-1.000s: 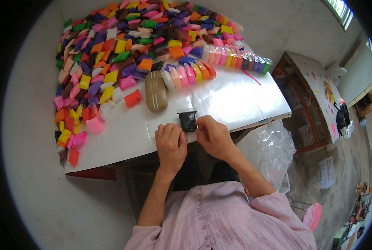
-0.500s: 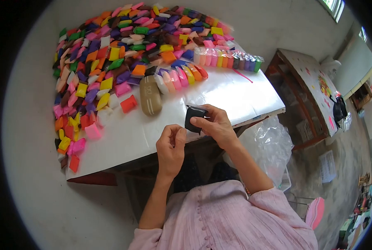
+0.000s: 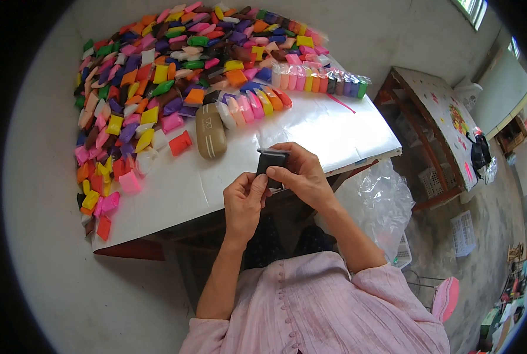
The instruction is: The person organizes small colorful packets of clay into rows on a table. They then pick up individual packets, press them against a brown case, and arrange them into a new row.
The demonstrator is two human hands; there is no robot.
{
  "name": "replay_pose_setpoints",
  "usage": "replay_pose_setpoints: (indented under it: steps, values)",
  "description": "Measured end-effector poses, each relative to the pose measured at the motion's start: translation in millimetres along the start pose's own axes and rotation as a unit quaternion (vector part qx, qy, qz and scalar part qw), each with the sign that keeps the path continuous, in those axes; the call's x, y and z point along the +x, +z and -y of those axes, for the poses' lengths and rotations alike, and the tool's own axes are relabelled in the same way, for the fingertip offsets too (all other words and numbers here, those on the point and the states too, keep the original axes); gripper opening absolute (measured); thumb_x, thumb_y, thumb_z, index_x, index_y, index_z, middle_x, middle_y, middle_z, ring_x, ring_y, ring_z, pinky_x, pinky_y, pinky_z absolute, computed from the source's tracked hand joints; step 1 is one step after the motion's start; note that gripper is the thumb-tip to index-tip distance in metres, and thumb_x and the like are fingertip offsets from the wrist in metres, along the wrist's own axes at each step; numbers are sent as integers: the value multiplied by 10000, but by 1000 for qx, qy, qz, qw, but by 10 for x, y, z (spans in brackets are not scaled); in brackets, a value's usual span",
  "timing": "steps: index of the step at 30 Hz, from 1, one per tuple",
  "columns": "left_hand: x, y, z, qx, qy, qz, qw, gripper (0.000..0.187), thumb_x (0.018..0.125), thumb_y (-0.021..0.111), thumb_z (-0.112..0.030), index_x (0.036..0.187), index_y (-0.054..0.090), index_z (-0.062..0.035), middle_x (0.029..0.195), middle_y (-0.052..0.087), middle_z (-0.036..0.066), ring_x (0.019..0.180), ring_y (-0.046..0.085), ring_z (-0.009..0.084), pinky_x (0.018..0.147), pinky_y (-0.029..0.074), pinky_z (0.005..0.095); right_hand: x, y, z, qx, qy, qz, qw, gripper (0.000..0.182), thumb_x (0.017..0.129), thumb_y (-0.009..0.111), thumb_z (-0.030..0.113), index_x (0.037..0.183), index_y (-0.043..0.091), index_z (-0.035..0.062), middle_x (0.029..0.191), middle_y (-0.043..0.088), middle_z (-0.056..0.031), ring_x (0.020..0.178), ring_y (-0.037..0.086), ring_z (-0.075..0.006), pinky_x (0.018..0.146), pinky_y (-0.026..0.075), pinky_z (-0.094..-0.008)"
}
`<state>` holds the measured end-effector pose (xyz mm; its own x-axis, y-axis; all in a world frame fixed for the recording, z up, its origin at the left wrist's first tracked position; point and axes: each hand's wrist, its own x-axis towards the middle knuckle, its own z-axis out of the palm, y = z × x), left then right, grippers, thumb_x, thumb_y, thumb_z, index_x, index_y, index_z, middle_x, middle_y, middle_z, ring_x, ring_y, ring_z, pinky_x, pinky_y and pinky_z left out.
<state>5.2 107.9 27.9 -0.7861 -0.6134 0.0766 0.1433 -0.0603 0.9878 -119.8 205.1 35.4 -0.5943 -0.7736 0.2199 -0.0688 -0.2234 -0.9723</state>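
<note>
Over the table's front edge, my right hand (image 3: 301, 175) grips a small black packet (image 3: 270, 161) with a clear film edge at its top, its thumb lying across the front. My left hand (image 3: 244, 202) is closed at the packet's lower left, thumb and fingers pinching its edge. Beyond the hands lies an olive-brown oblong case (image 3: 211, 133) with white stripes. Right of the case, a short fanned row of coloured packets (image 3: 248, 110) leans together, white through pink and yellow to red. A red packet (image 3: 180, 143) sits by itself left of the case.
A large heap of coloured packets (image 3: 151, 88) covers the back and left of the silvery table (image 3: 334, 127). Behind the short row lies a clear bag of packets (image 3: 319, 79) beside a pink strip (image 3: 341, 104). Clear plastic (image 3: 372, 203) hangs at right, near another table (image 3: 434, 118).
My left hand has moved up and right, from beside the black packet to its lower edge. The packet has shifted slightly up and left in my right hand.
</note>
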Motion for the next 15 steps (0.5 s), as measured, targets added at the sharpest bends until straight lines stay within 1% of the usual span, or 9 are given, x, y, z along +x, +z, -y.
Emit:
replay_pose_setpoints:
  steps: [2,5,7,8,11,13,15]
  values:
    - [1,15,22,-10,20,-12,1000,272,980,610,-241,839,621,-9,685,607,9,564,479,29,499,388,194,-28,-3,180,-48,53,5,997,367,853,731,59,1177,568,3,923,645,-20,809,610,-66,692,524,-222]
    - [13,39,34,-34,49,-22,998,271,983,605,-239,833,617,-12,665,580,-4,561,471,26,499,383,193,-5,-84,46,-79,95,36,992,401,846,734,117,1159,548,-51,824,613,-27,716,581,-67,647,497,-228]
    - [16,54,40,-33,65,-17,997,274,987,597,-243,836,616,-15,653,559,-13,553,460,23,494,378,191,-18,-52,45,-27,58,22,998,412,844,736,112,1175,547,-42,801,597,-14,687,563,-60,626,483,-224]
    - [14,43,28,-18,47,-8,999,277,990,592,-247,837,615,-16,657,558,-15,551,455,22,492,377,190,-25,-41,45,-1,40,15,999,417,843,738,110,1183,547,-37,790,589,-8,672,554,-57,615,476,-222]
    - [3,19,-33,10,1,14,1000,287,996,580,-257,842,612,-17,671,558,-22,546,443,20,485,372,189,-27,-113,27,-49,34,20,998,477,843,758,109,1253,530,22,854,621,8,717,573,-30,581,439,-179]
    - [5,32,-53,1,-19,17,1000,294,997,577,-265,845,610,-16,681,563,-24,545,438,19,479,365,189,-35,-114,57,-22,19,34,999,490,841,755,96,1266,524,21,859,624,5,720,574,-30,583,442,-177]
    - [9,13,-38,-7,2,19,1000,280,991,589,-251,847,609,-11,690,571,-26,554,447,17,483,369,195,-51,-100,61,0,10,44,999,488,847,749,103,1272,524,20,865,629,1,721,574,-31,587,445,-178]
